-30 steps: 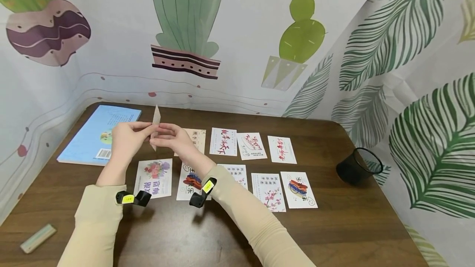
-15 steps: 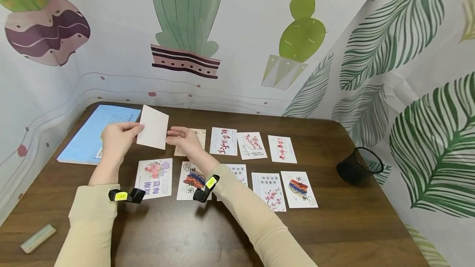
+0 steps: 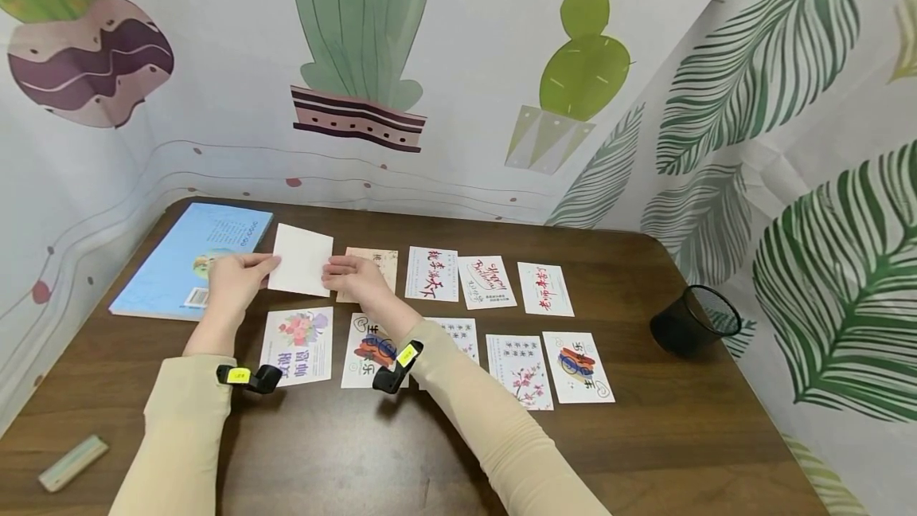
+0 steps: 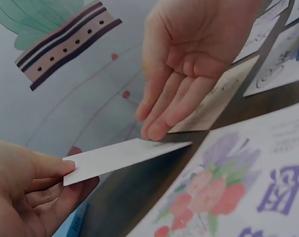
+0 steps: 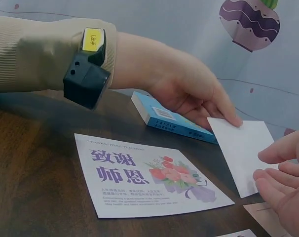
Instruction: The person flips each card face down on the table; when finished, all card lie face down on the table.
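Note:
In the head view, a blank white card hovers at the left end of the back row of cards. My left hand pinches its left edge between thumb and fingers. Close by the opposite edge is my right hand, its fingers extended and relaxed; in the right wrist view, the thumb and fingers stand apart there. The left wrist view has the card tilted, a dark gap beneath it. Below lies a flower-bouquet card. A beige card is partly hidden by my right hand.
A blue book lies at the back left. More printed cards form two rows, among them a red-lettered card and a blossom card. A black mesh cup stands right; a small pale block lies front left.
Held edge-on between both hands at first, the card has turned its blank face up and come down towards the table. My right fingers have come off it and now hover by its right edge.

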Available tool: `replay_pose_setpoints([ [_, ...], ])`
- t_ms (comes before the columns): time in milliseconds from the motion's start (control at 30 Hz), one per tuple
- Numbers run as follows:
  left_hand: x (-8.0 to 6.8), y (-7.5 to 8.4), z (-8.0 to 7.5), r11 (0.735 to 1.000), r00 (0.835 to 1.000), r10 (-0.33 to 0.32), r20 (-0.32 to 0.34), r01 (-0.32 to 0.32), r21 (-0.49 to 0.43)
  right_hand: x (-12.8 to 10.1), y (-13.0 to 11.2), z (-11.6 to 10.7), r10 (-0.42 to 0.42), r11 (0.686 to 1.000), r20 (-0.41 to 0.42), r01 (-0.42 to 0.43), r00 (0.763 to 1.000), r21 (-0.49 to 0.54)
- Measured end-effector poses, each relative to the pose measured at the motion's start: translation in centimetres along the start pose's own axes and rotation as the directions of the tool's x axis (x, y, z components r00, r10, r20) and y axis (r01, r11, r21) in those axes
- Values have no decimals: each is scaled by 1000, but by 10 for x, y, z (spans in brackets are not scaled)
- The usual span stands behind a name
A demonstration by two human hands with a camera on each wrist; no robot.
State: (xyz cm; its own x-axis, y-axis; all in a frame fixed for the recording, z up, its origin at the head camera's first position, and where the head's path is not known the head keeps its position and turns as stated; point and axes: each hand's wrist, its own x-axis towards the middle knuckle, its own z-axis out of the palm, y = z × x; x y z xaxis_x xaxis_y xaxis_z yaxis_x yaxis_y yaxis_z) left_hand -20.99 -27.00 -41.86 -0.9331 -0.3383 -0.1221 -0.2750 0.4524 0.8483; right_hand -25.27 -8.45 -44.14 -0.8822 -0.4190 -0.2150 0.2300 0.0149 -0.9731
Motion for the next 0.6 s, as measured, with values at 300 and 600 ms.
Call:
replay_pose_setpoints([
  [300, 5, -11, 7, 990, 994, 58, -88, -45, 137, -4, 2, 1, 37, 998, -2, -37, 999, -47],
  [600, 7, -14, 8, 989, 992, 52, -116, -35, 144, -4, 5, 2, 43, 998, 9, -43, 999, -37],
])
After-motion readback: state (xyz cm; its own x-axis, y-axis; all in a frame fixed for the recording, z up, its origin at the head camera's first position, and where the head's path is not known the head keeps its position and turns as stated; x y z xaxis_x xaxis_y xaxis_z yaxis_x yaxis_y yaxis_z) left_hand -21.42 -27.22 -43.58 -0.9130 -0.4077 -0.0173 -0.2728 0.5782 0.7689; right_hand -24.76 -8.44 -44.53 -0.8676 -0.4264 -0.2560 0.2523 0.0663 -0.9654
